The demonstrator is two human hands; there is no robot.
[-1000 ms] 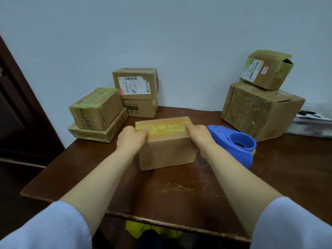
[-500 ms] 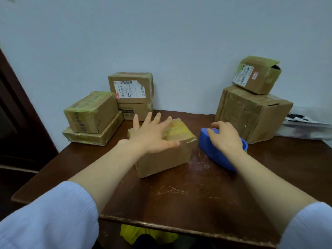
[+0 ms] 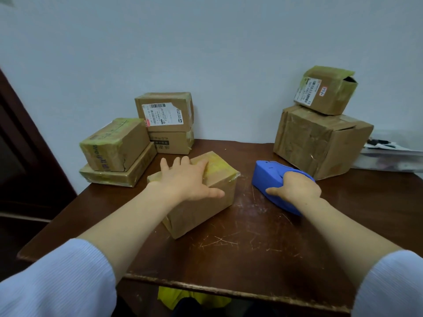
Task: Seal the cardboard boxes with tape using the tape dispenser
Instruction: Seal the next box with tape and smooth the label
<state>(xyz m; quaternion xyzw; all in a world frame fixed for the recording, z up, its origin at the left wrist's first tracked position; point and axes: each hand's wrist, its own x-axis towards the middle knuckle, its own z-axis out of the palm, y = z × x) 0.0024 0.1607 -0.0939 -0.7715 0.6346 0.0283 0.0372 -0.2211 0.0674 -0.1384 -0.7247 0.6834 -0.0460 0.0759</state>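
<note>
Head view: left hand (image 3: 185,179) flat, fingers spread, palm pressing top of cardboard box (image 3: 206,213) at table centre, box skewed, yellowish tape across its top. Right hand (image 3: 295,189) curled round blue tape dispenser (image 3: 267,177), which rests on table just right of box. Advice: keep palm pinning box, bring dispenser nose to untaped seam, pull one straight stroke. Scratched dark wooden table (image 3: 251,248); taped boxes (image 3: 114,145) stacked back left, large box (image 3: 320,145) back right; plain pale wall (image 3: 206,53).
</note>
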